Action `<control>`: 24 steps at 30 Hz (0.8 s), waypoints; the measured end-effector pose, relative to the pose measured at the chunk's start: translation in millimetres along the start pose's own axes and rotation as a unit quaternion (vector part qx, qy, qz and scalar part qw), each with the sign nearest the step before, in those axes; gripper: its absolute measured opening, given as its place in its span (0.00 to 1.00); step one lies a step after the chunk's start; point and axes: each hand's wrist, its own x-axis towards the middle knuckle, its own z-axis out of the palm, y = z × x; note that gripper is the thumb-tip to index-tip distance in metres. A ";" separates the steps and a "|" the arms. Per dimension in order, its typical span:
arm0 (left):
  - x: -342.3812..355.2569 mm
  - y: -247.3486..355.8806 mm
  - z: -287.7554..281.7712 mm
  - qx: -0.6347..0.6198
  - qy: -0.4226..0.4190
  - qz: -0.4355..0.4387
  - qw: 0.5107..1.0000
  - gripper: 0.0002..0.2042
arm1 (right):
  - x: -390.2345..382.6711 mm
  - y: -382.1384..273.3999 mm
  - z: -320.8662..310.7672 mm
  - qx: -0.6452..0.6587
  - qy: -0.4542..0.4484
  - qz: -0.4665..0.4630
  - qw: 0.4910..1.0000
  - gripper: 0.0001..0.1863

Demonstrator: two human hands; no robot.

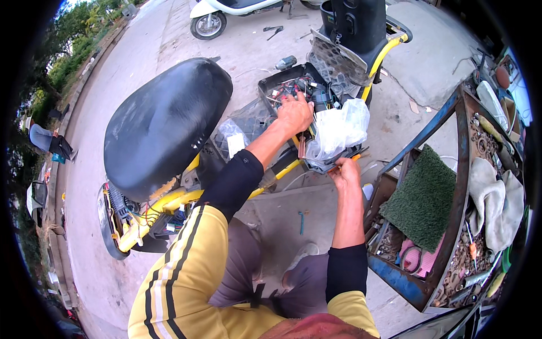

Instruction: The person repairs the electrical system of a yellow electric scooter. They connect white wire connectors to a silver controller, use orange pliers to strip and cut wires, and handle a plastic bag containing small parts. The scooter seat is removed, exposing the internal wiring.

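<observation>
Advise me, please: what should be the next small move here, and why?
Perhaps shift the crumpled translucent plastic bag aside: it sits close beside the left hand, which reaches among thin coloured wires in the open black box, and might obstruct it. The right hand is near the bag.

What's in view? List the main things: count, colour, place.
Seat: 1, black, left of centre
Frame: 1, yellow, under the seat
Open box: 1, black, upper centre
Wires: many, mixed colours, in the box
Plastic bags: 2, whitish, near the box
Parked scooter: 1, white, top edge
T-shaped tool: 1, blue-green, ground, lower centre
Cart: 1, blue and rusty, right
Mat: 1, green, in the cart
Distant person: 1, bluish top, far left
Sleeves: 2, yellow and black, bottom
Left hand: 1, bare, fingers over the box
Right hand: 1, bare, below a bag
</observation>
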 end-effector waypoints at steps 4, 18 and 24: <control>2.0 10.6 -38.6 0.124 -0.014 -0.017 0.992 0.25 | 8.6 3.0 -7.3 0.015 -0.030 0.041 0.999 0.17; 66.1 -57.6 -1.0 0.000 -0.058 0.086 0.995 0.28 | -12.5 -1.5 18.1 -0.020 0.011 0.014 1.000 0.13; 22.4 -18.2 -4.2 -0.009 -0.010 0.053 0.998 0.23 | 7.7 1.4 -1.6 -0.017 0.007 0.015 1.000 0.13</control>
